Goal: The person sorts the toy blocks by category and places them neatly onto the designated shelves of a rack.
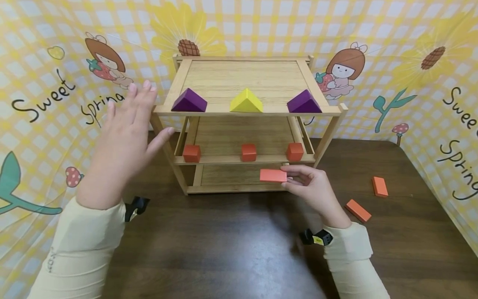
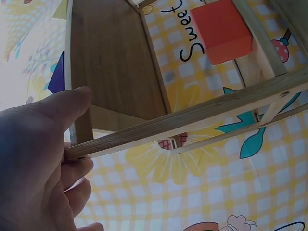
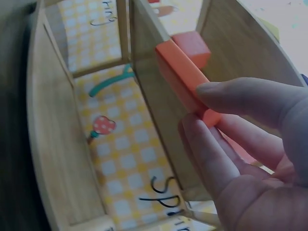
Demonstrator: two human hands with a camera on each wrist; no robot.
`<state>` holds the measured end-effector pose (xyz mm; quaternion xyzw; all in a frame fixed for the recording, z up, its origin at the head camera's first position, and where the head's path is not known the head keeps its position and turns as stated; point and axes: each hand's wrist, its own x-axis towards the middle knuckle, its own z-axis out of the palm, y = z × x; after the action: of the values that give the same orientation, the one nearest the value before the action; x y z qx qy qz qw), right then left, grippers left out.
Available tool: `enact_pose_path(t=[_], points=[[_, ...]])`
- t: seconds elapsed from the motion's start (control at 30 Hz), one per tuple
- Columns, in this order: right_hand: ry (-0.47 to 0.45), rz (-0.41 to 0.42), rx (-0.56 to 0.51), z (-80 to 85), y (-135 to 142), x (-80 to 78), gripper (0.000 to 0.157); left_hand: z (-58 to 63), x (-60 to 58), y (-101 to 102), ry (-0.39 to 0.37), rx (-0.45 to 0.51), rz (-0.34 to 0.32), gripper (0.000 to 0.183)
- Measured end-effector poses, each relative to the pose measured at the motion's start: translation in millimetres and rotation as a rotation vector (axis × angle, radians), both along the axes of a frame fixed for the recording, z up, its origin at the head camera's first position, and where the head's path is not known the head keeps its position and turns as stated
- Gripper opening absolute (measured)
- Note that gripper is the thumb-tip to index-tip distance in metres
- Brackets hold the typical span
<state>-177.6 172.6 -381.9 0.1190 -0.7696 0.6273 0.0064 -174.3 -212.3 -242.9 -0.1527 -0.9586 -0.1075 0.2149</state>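
Observation:
My right hand (image 1: 311,187) pinches one end of an orange rectangular block (image 1: 273,175) between thumb and fingers. The block lies level in front of the lower part of a wooden three-tier shelf (image 1: 239,109). In the right wrist view, the block's far end overlaps a red cube (image 3: 195,45) on the middle tier. My left hand (image 1: 125,133) is at the shelf's upper left front corner, fingers stretched and thumb spread away. In the left wrist view, that corner shows between the thumb and the other fingers of the left hand (image 2: 43,154).
Two purple triangular prisms (image 1: 189,101) flank a yellow one (image 1: 246,101) along the top tier's front edge. Three red cubes (image 1: 248,153) line the middle tier. On the dark table (image 1: 224,241), two orange blocks (image 1: 380,187) lie at right. A checked cloth (image 1: 254,29) hangs behind.

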Motion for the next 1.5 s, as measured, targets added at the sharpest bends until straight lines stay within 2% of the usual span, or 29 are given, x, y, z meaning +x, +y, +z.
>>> enact_pose_path(t=[0.33, 0.73, 1.1, 1.5], points=[[0.021, 0.019, -0.037, -16.0, -27.4, -7.9, 0.038, 6.4, 1.5, 3.2, -0.031, -0.031, 0.036, 0.079], [-0.014, 0.089, -0.061, -33.9, -69.6, -18.7, 0.039, 5.9, 0.7, 4.3, -0.068, -0.041, 0.064, 0.08], [-0.033, 0.09, -0.142, -38.7, -102.3, -18.8, 0.038, 3.1, 0.2, 6.0, -0.042, -0.013, 0.067, 0.08], [-0.043, 0.111, -0.145, -45.7, -135.3, -18.4, 0.037, 2.0, 0.6, 5.3, -0.018, -0.002, 0.062, 0.08]])
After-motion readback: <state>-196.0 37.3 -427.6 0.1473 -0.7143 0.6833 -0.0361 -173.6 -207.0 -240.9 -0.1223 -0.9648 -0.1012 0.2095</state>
